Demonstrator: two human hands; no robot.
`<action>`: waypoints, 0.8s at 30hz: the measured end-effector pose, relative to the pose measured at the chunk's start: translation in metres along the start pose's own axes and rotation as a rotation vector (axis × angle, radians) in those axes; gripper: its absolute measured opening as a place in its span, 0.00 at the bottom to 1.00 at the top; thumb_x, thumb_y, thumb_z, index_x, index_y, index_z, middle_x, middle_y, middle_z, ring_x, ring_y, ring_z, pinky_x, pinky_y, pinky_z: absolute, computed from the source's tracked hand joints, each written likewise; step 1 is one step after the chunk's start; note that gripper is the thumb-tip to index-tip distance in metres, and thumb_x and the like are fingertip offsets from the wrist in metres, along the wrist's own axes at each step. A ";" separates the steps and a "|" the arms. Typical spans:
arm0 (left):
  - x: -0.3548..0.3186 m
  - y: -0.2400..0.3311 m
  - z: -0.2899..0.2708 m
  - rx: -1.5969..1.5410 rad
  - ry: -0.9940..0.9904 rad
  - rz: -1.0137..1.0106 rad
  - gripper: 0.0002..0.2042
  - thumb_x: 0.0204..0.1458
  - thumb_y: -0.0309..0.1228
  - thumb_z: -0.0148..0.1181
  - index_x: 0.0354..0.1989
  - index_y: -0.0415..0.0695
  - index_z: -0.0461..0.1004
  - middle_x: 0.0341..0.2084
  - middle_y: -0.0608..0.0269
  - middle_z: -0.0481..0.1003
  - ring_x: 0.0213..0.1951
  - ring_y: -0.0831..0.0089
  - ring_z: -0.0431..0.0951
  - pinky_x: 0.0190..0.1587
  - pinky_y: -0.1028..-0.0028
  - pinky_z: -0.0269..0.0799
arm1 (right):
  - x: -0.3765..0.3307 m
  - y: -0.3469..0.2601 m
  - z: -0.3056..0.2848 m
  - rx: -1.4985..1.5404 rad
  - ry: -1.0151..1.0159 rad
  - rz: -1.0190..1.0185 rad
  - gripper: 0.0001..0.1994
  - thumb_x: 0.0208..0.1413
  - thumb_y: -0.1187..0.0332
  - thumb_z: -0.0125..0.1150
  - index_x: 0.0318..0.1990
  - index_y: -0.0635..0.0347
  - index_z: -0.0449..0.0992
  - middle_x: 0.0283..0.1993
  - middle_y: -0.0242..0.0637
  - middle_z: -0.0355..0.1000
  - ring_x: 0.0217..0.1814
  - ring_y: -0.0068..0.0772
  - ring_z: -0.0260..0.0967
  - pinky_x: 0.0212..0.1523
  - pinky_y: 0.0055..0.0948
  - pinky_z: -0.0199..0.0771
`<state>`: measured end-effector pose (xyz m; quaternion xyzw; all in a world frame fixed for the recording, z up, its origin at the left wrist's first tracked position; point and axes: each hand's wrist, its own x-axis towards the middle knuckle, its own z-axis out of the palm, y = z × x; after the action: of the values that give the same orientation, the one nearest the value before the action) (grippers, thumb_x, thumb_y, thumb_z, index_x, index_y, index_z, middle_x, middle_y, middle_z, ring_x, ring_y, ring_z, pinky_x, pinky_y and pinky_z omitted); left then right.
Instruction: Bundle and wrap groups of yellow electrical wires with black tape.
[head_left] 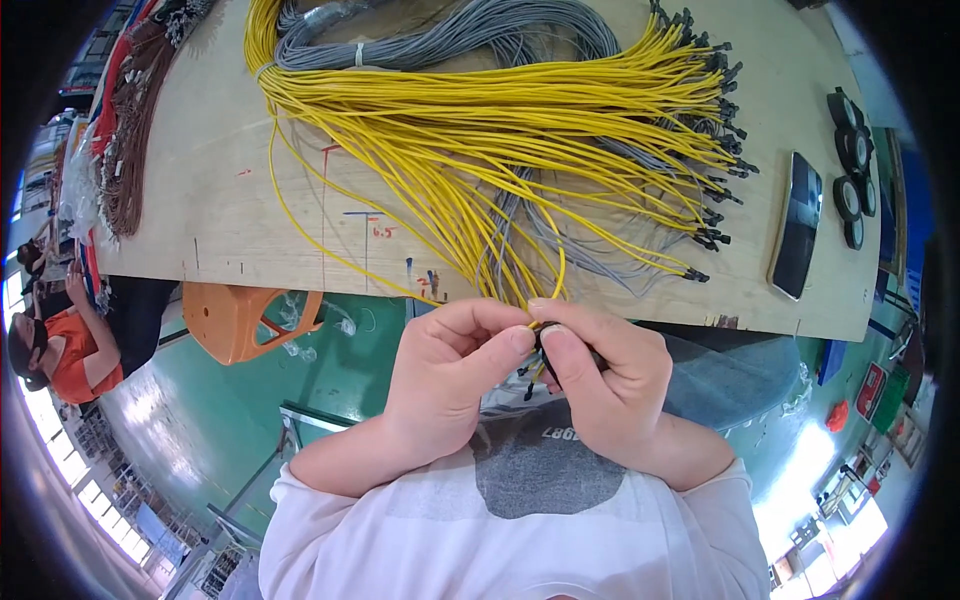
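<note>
Workshop floor painted green lies below the near edge of a pale wooden worktop, with an orange plastic stool tucked under that edge, off to the left of the fingers.

Observed: both hands meet just below the worktop edge, in front of the person's white shirt. The left hand has thumb and forefinger pinched shut on the end of a yellow wire. The right hand is closed as well, its fingers gripping a small black connector that touches the left fingertips. Most of the connector is hidden by the fingers, so I cannot tell whether the wire end is already seated in it.

The held wire loops up from the fingers onto the worktop and joins a large bundle of yellow wires, fanned out above the fingers, with black terminals at the far-right ends. A bundle of grey wires lies beyond and partly under it. Well to the right of the fingers lie a dark phone and a row of black tape rolls. Brown and red cable harnesses lie far to the left.

Assessment: the step in hand appears to be fitting the wire end to the connector. The next move calls for a straight, aligned push with the wire held close to its tip, so it does not buckle.
</note>
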<state>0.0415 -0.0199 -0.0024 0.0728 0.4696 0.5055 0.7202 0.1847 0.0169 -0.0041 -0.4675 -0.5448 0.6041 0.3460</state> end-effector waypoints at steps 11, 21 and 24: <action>0.002 0.000 -0.001 0.083 -0.107 0.172 0.05 0.48 0.21 0.57 0.33 0.35 0.72 0.27 0.63 0.74 0.31 0.80 0.73 0.34 0.81 0.69 | 0.009 -0.007 -0.002 0.025 -0.055 0.184 0.13 0.49 0.74 0.57 0.44 0.67 0.71 0.24 0.33 0.71 0.22 0.16 0.65 0.24 0.18 0.65; -0.004 0.019 -0.003 0.703 0.031 0.486 0.06 0.42 0.17 0.58 0.30 0.38 0.73 0.19 0.67 0.68 0.20 0.83 0.67 0.20 0.83 0.61 | 0.044 -0.011 -0.024 -0.509 -0.449 -0.431 0.06 0.46 0.72 0.57 0.33 0.61 0.70 0.28 0.39 0.69 0.32 0.42 0.67 0.32 0.33 0.67; 0.002 0.026 -0.012 1.375 -0.176 1.112 0.13 0.35 0.18 0.60 0.33 0.39 0.74 0.15 0.67 0.66 0.16 0.78 0.66 0.16 0.81 0.58 | 0.052 -0.023 -0.027 -0.530 -0.544 -0.438 0.05 0.46 0.72 0.56 0.31 0.60 0.70 0.27 0.38 0.68 0.32 0.42 0.66 0.32 0.34 0.66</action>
<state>0.0149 -0.0105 0.0053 0.7452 0.5092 0.3807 0.2010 0.1916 0.0780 0.0092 -0.2375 -0.8386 0.4569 0.1780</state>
